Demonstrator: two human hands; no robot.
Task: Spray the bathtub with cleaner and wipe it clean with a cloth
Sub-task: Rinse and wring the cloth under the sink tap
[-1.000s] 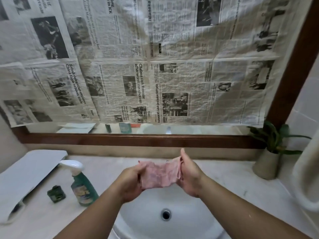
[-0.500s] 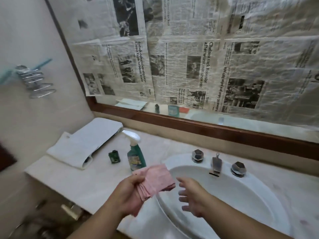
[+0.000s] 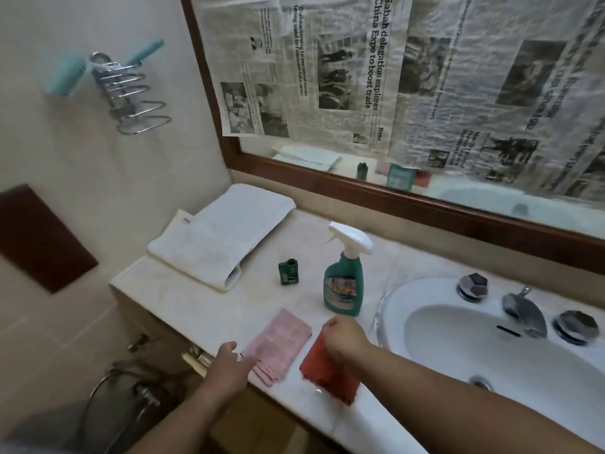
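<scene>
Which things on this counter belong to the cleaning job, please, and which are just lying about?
For the job: spray bottle, pink cloth, red cloth.
Lying about: white towel, small green bottle, wire rack on the wall.

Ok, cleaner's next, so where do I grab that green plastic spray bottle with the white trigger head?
Grip the green plastic spray bottle by its narrow neck under the white trigger head, coming from the near side, where the right hand on the red cloth is closest. It stands upright and free; the trigger seems to face left.
</scene>
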